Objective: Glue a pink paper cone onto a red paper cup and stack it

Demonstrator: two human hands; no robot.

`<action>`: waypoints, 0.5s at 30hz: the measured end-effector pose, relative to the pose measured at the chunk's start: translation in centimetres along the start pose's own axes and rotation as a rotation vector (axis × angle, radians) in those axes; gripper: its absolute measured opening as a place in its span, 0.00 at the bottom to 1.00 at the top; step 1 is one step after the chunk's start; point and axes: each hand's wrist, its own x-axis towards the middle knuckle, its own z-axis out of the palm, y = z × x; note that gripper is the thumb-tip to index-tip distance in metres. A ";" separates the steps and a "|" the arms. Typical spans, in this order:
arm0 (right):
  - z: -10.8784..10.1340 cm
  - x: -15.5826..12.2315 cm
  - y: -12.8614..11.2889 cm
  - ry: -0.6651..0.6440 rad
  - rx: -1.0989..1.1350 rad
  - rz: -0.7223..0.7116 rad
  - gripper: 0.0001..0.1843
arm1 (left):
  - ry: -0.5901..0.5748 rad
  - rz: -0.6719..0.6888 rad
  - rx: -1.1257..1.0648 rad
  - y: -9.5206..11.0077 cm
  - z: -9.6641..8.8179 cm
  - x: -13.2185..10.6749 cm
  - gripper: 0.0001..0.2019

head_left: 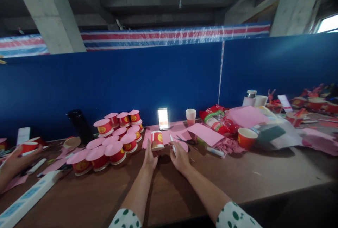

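Note:
A red paper cup (157, 140) with a yellow emblem is in my left hand (150, 158), the fingers against its left side. My right hand (180, 156) grips a slim white pen (172, 143), which points up and away from me. Just beside the right fingers lies a round pink paper disc (183, 146). Pink paper sheets (173, 133) spread behind both hands, and dark-handled scissors (190, 141) rest to the right of the pen. On the left stand several red cups topped with pink discs (114, 149), some of them stacked.
A lit phone (163, 119) stands upright by the blue partition (148, 80). A black bottle (79, 126), a white power strip (29, 198) and another person's hand (16, 161) are at left. A pale cup (191, 117), red packet (213, 119), paper scraps (228, 146) and red cup (247, 138) sit right.

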 end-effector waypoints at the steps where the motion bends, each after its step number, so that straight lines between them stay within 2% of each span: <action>1: 0.0 0.0 0.0 -0.001 0.001 -0.002 0.20 | -0.003 0.003 -0.005 0.0 0.0 0.0 0.22; 15: 0.2 0.0 0.2 -0.018 -0.008 -0.010 0.19 | -0.046 -0.013 -0.029 0.0 -0.1 0.0 0.21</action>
